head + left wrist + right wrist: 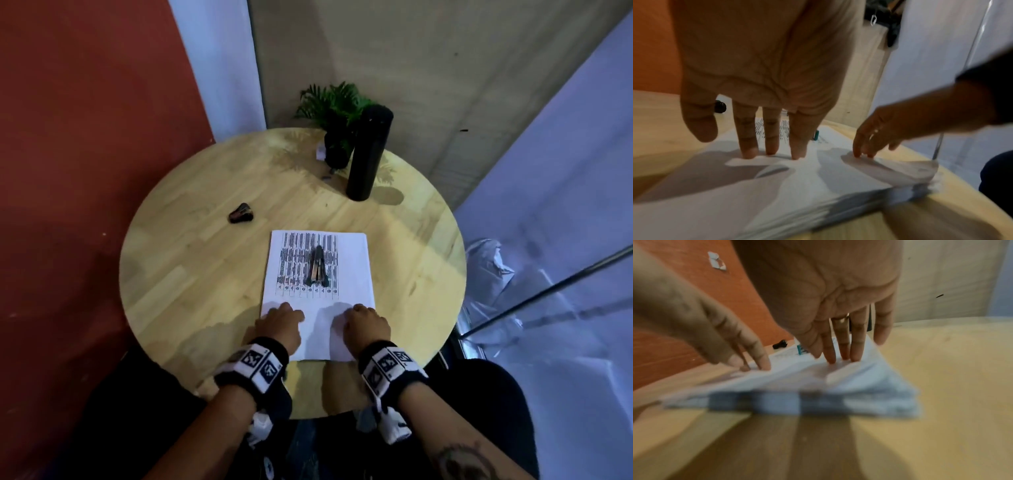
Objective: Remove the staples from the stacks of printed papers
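Pressing hands: left hand (281, 324) and right hand (366, 325) lie with straight fingers (748, 146) on the near end of the paper stack (318, 274), gripping nothing.
Left of stack: small dark object (241, 213), unclear.
On stack: staple remover (317, 266), centred.
Far right: potted plant (337, 116) behind black flask (368, 152).
Table (191, 260): round, wooden.
Hidden: staples cannot be made out; stack edge blurred.

Dim; wrist views blurred w/ motion.
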Motion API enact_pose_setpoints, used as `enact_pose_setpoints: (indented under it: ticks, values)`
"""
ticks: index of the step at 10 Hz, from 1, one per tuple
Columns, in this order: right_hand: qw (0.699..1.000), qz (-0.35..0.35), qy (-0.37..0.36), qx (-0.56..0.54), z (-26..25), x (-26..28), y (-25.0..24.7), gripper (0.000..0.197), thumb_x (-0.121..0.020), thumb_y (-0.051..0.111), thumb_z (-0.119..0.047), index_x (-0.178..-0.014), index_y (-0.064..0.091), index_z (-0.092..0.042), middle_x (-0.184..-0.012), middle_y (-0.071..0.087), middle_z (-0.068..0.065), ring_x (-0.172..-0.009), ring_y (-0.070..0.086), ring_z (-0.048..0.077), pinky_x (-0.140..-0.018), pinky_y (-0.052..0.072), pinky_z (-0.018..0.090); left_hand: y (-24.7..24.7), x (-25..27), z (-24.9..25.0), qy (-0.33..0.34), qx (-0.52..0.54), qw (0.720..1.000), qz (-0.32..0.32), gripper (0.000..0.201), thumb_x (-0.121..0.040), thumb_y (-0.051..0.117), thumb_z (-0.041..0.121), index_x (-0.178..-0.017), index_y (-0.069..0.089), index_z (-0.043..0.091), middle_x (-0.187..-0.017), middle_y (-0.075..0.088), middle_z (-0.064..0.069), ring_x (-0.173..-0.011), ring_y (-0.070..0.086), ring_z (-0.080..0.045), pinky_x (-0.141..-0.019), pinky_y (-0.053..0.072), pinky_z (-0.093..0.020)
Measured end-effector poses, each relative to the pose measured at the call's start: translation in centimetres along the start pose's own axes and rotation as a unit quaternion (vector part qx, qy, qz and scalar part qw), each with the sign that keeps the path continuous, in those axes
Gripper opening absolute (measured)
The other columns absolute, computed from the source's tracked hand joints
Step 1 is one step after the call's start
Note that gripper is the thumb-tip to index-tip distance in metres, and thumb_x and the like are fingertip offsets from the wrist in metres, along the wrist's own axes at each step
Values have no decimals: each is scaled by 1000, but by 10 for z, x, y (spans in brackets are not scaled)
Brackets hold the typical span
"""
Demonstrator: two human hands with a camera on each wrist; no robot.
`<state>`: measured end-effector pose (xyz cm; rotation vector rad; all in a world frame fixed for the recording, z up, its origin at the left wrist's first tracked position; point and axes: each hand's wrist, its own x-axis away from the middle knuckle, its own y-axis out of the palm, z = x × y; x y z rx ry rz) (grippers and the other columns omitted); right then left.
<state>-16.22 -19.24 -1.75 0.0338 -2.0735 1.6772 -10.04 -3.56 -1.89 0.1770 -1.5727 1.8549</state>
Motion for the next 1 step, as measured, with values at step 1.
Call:
enact_pose_setpoints:
  ticks: [1]
  values:
    - [999, -17, 16, -45, 1, 3, -17, 33, -93, 38, -21, -123, 53, -17, -126, 52, 7, -117, 52, 25, -92, 42, 32, 2, 6, 5, -13, 6, 1000, 5, 36, -97, 42, 26, -133, 44, 26, -141, 39, -3, -131, 37, -25, -105, 33, -38]
